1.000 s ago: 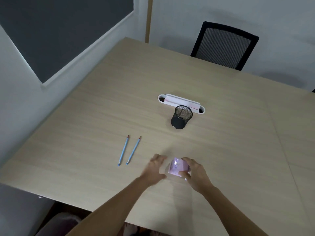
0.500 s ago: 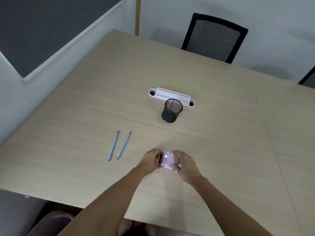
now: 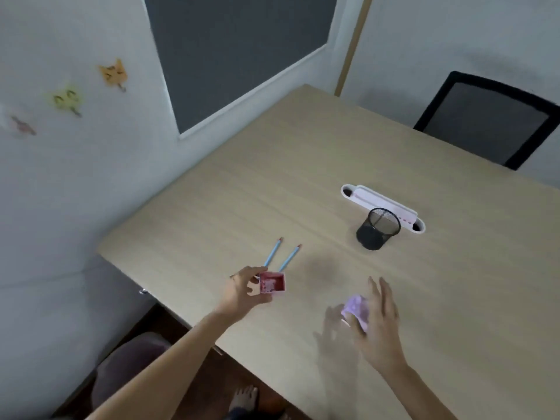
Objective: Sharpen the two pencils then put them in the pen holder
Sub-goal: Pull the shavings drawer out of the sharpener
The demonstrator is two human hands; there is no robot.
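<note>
Two blue pencils (image 3: 273,252) (image 3: 291,257) lie side by side on the wooden table (image 3: 333,165), tips pointing away from me. My left hand (image 3: 247,291) holds a small pink shavings drawer (image 3: 272,282) just in front of the pencils' near ends, its open side facing up. The purple sharpener body (image 3: 356,310) rests on the table under my right hand (image 3: 377,325), whose fingers are spread and touching its right side. The black mesh pen holder (image 3: 377,228) stands upright farther back to the right.
A white tray with pink marks (image 3: 351,192) lies just behind the pen holder. A black mesh chair (image 3: 485,122) stands at the far side. The table's left edge and a wall with a dark window and cat stickers are close on the left.
The pink drawer has come out of the purple sharpener. My left hand carried it left toward the pencils; my right hand stayed on the sharpener body with fingers loosened. The camera turned left.
</note>
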